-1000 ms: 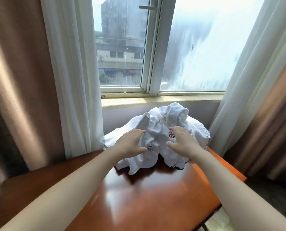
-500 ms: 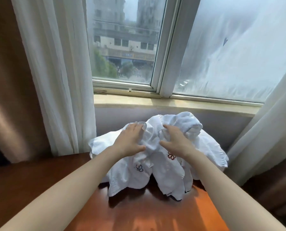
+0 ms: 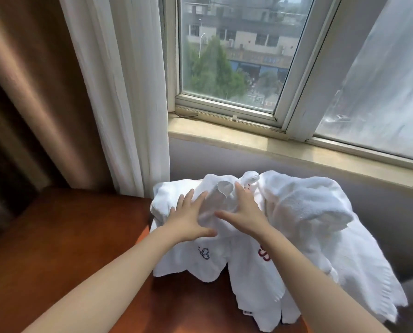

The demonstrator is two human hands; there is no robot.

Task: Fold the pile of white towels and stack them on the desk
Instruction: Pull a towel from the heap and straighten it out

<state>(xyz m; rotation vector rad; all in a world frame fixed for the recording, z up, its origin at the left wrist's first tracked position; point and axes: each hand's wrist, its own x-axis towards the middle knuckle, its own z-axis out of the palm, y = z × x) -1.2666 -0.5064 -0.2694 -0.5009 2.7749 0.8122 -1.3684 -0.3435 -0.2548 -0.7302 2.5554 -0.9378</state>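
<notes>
A rumpled pile of white towels lies at the far edge of the reddish-brown wooden desk, against the wall under the window. One towel shows a dark blue embroidered mark, another a red one. My left hand rests on the left top of the pile with fingers spread and straight. My right hand lies beside it on a raised fold of towel, fingers extended, thumb pointing left. Both thumbs nearly meet over the fold. Neither hand visibly pinches cloth.
A white sheer curtain and a brown drape hang at the left, down to the desk's back edge. The windowsill runs behind the pile. The towels hang over the desk's right edge.
The view has moved closer and turned left, so the pile now sits right of centre. Both hands slid up the pile and flattened out on its top fold.
</notes>
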